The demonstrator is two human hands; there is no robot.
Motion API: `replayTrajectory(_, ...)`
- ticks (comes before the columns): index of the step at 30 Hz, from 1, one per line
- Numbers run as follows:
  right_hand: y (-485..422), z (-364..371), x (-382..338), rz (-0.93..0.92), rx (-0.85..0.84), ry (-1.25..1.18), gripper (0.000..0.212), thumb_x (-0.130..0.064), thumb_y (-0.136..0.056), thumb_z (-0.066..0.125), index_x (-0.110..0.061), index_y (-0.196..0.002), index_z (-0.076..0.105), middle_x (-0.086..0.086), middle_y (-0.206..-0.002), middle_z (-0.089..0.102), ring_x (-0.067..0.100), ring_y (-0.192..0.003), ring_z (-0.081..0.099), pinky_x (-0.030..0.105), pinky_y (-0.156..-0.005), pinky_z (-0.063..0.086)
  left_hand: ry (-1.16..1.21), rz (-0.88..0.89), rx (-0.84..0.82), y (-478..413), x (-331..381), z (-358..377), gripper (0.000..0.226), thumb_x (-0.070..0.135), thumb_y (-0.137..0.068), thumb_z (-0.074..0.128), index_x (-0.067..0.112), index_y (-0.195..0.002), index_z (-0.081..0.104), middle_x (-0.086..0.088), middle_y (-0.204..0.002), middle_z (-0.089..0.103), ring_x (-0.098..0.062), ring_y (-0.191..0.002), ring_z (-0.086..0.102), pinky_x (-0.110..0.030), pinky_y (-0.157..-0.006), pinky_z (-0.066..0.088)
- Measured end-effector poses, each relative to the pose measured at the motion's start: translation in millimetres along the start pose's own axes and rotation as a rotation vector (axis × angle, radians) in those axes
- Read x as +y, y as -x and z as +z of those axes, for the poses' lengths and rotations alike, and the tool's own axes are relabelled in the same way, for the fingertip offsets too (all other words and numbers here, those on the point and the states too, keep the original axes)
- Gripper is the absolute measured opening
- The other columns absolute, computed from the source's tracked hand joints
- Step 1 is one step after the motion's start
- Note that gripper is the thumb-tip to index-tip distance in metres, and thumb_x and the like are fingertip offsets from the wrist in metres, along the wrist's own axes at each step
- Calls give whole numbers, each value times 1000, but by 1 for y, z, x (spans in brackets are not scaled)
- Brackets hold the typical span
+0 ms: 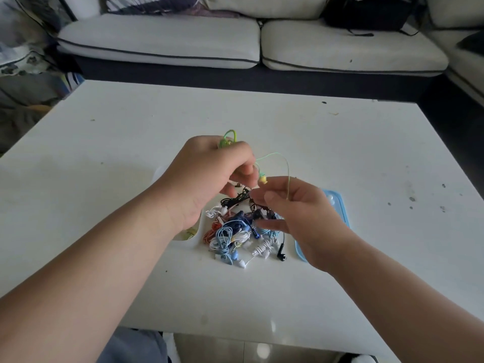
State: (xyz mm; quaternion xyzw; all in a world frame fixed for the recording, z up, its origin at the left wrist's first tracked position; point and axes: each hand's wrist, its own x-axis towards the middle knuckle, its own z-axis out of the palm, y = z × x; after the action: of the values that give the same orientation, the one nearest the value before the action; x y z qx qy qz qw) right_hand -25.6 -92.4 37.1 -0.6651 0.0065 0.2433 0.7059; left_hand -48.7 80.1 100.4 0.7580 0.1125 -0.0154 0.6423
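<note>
The fingers [243, 174] of the left hand [209, 174] are curled in tight. They hold a bunch of the green earphone cord [277, 155]. Some green loops stick out over the top of this hand.

The right hand [301, 213] pinches the same cord between its thumb and first finger. Its other fingers [269, 224] reach out loosely underneath.

The thin cord goes from one hand to the other in a high curve. A little yellow and green earbud [262, 178] hangs in the gap between the two hands.

Both hands are up in the air, right above the pile of earphones [235, 231]. The green cord is up there too, and it does not touch the pile.

The pile lies on the white tabletop [340, 142]. It is a jumble of blue, white, black and orange cords, most of them wound up in small bundles. A black earphone [280, 251] lies at the right edge of the pile, on the near side.

Just to the right of the pile is a light blue tray [340, 205]. The right hand hides a lot of it. Just to the left of the pile is a white tray [187, 233] with a bit of a flower picture on it. The left arm covers most of it.

Far behind the pile, past the tabletop, stands a pale sofa [157, 43]. A black bag [366, 11] sits on it.
</note>
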Motion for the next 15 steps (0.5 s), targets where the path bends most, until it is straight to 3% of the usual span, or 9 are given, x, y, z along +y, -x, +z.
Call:
replayTrajectory(3, 3, -6, -8, 67, -34, -118, 23, -1, -102, 54, -12, -120, 65, 10, -105, 79, 29, -108, 73, 51, -89, 61, -97, -65, -61, 0, -6, 0, 21, 23, -76, 67, 3, -74, 75, -15, -86, 77, -19, -81, 72, -36, -67, 52)
replayTrajectory(6, 9, -12, -15, 140, -196, -278, 34, 1, -100, 53, -7, -133, 56, 18, -115, 76, 36, -111, 71, 46, -81, 60, -113, -141, -83, 2, -10, 7, 20, 24, -78, 73, 5, -82, 78, -14, -91, 77, -19, -81, 71, -33, -68, 53)
replayTrajectory(8, 13, -15, -16, 183, -242, -305, 42, -1, -98, 56, -4, -139, 52, 19, -120, 74, 39, -115, 69, 44, -85, 61, -89, -170, -127, 3, -11, 10, 22, 28, -75, 74, 8, -83, 77, -16, -91, 75, -20, -81, 69, -34, -69, 53)
replayTrajectory(11, 21, -22, -14, 231, -233, -402, 41, -2, -98, 52, -6, -139, 51, 23, -113, 70, 46, -112, 68, 50, -95, 58, -75, -179, -294, 10, -8, 14, 19, 28, -73, 71, 10, -79, 76, -11, -87, 72, -19, -82, 67, -35, -73, 52)
replayTrajectory(15, 34, -34, -9, 214, -283, -296, 32, 0, -101, 48, 3, -130, 60, 30, -115, 69, 39, -106, 71, 37, -83, 60, -140, -177, -395, 19, -11, 21, 16, 20, -79, 81, 7, -87, 77, 0, -85, 76, -15, -83, 68, -30, -80, 50)
